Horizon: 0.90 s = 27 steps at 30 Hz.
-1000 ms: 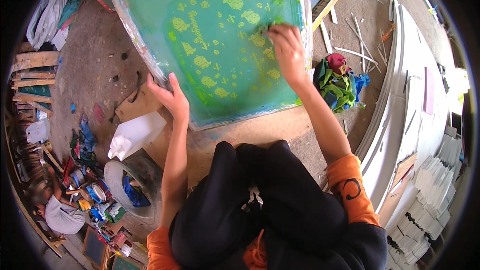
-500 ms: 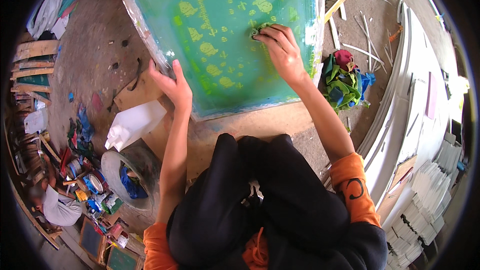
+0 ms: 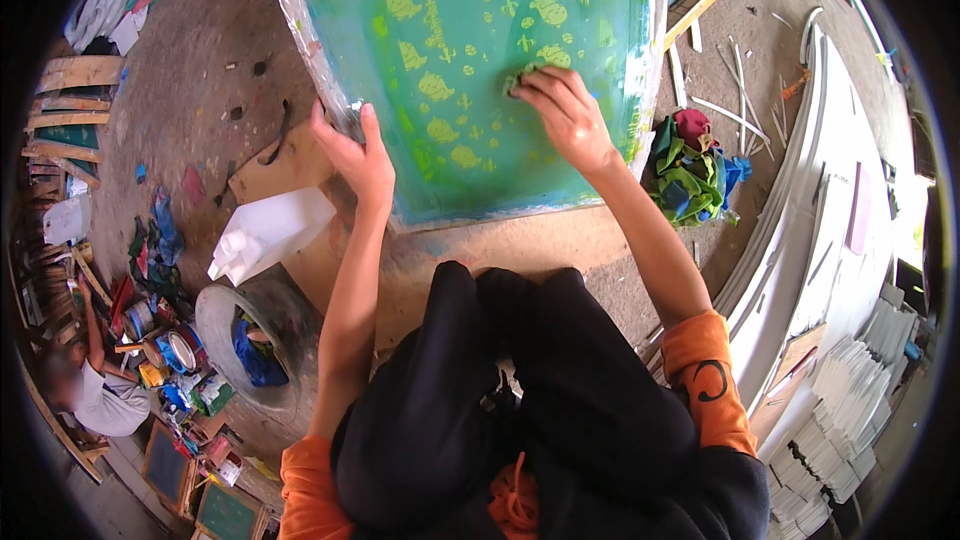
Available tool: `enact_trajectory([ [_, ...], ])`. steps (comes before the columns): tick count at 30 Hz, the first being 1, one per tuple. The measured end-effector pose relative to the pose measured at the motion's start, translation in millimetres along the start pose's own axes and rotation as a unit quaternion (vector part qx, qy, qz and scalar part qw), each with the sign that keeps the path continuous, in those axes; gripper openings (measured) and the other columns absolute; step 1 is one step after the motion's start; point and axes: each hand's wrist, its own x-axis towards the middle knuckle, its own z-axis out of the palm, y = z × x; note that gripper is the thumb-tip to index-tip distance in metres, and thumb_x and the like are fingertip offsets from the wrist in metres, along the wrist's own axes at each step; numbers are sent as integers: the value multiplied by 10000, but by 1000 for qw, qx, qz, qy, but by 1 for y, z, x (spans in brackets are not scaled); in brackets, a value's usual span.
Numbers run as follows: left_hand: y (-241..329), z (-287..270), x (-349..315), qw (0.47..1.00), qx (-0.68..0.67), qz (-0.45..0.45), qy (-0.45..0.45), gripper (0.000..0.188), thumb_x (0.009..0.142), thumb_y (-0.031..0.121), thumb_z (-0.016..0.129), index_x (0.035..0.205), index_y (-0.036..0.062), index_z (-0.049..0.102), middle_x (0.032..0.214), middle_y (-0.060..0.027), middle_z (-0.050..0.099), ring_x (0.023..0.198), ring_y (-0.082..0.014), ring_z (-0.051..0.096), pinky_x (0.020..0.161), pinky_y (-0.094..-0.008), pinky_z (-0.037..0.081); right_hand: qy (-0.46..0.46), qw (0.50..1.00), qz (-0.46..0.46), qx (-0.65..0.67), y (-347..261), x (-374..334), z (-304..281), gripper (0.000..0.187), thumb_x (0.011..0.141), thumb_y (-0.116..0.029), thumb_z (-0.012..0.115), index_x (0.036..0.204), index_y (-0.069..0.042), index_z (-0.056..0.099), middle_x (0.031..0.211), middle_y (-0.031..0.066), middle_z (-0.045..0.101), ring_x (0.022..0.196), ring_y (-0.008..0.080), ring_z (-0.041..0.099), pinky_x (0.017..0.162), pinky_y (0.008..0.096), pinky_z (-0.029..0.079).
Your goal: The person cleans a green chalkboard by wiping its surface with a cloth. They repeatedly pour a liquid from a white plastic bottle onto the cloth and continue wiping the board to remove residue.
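A screen-printing screen (image 3: pixel 450 165) with green mesh and yellowish animal motifs leans in front of me, its pale frame smeared with paint. My left hand (image 3: pixel 358 158) grips its left edge, the thumb on the near face and the other fingers toward the outer side. In my right hand (image 3: pixel 568 122) a small crumpled green rag (image 3: pixel 518 80) is pinched and pressed against the mesh, right of the middle. Part of the rag is hidden by my fingers.
Left of my forearm lie a white plastic jug (image 3: pixel 272 230) and a round tub (image 3: pixel 225 340) holding blue cloth. Colourful rags (image 3: pixel 690 175) are heaped right of the screen. White strips (image 3: pixel 790 190) line the right side. A person (image 3: pixel 105 400) sits far left near paint cans (image 3: pixel 178 352).
The screen and my left hand have shifted a little right and up in view. The rag in my right hand has moved lower and leftward across the mesh.
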Motion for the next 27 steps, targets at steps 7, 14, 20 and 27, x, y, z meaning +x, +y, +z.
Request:
enact_trajectory([
  [7,2,3,-2,1000,13,0,-2,580,877,240,588,1283,-54,297,1220,-233,388,1104,-342,428,933,-424,345,52,997,16,-51,10,49,15,311,643,102,612,922,-29,652,961,73,558,929,252,525,767,353,481],
  [14,4,-1,0,1000,-8,1,-5,567,872,213,589,1277,-58,299,1201,-229,395,1101,-342,427,939,-422,340,45,997,53,-34,-5,37,14,308,663,114,626,930,-37,653,933,67,548,892,251,520,742,341,470],
  [20,4,-2,-1,1000,6,3,-5,573,869,214,592,1277,-58,297,1204,-232,395,1111,-347,421,950,-425,330,64,995,68,-42,-11,37,20,322,640,105,605,931,-29,642,935,73,538,886,258,517,726,342,484],
  [27,2,0,2,1000,6,-8,-4,588,860,208,602,1281,-58,291,1225,-239,387,1129,-355,418,957,-435,325,79,991,100,-50,-10,49,20,252,699,78,623,920,-38,657,917,72,556,869,264,519,737,361,457],
])
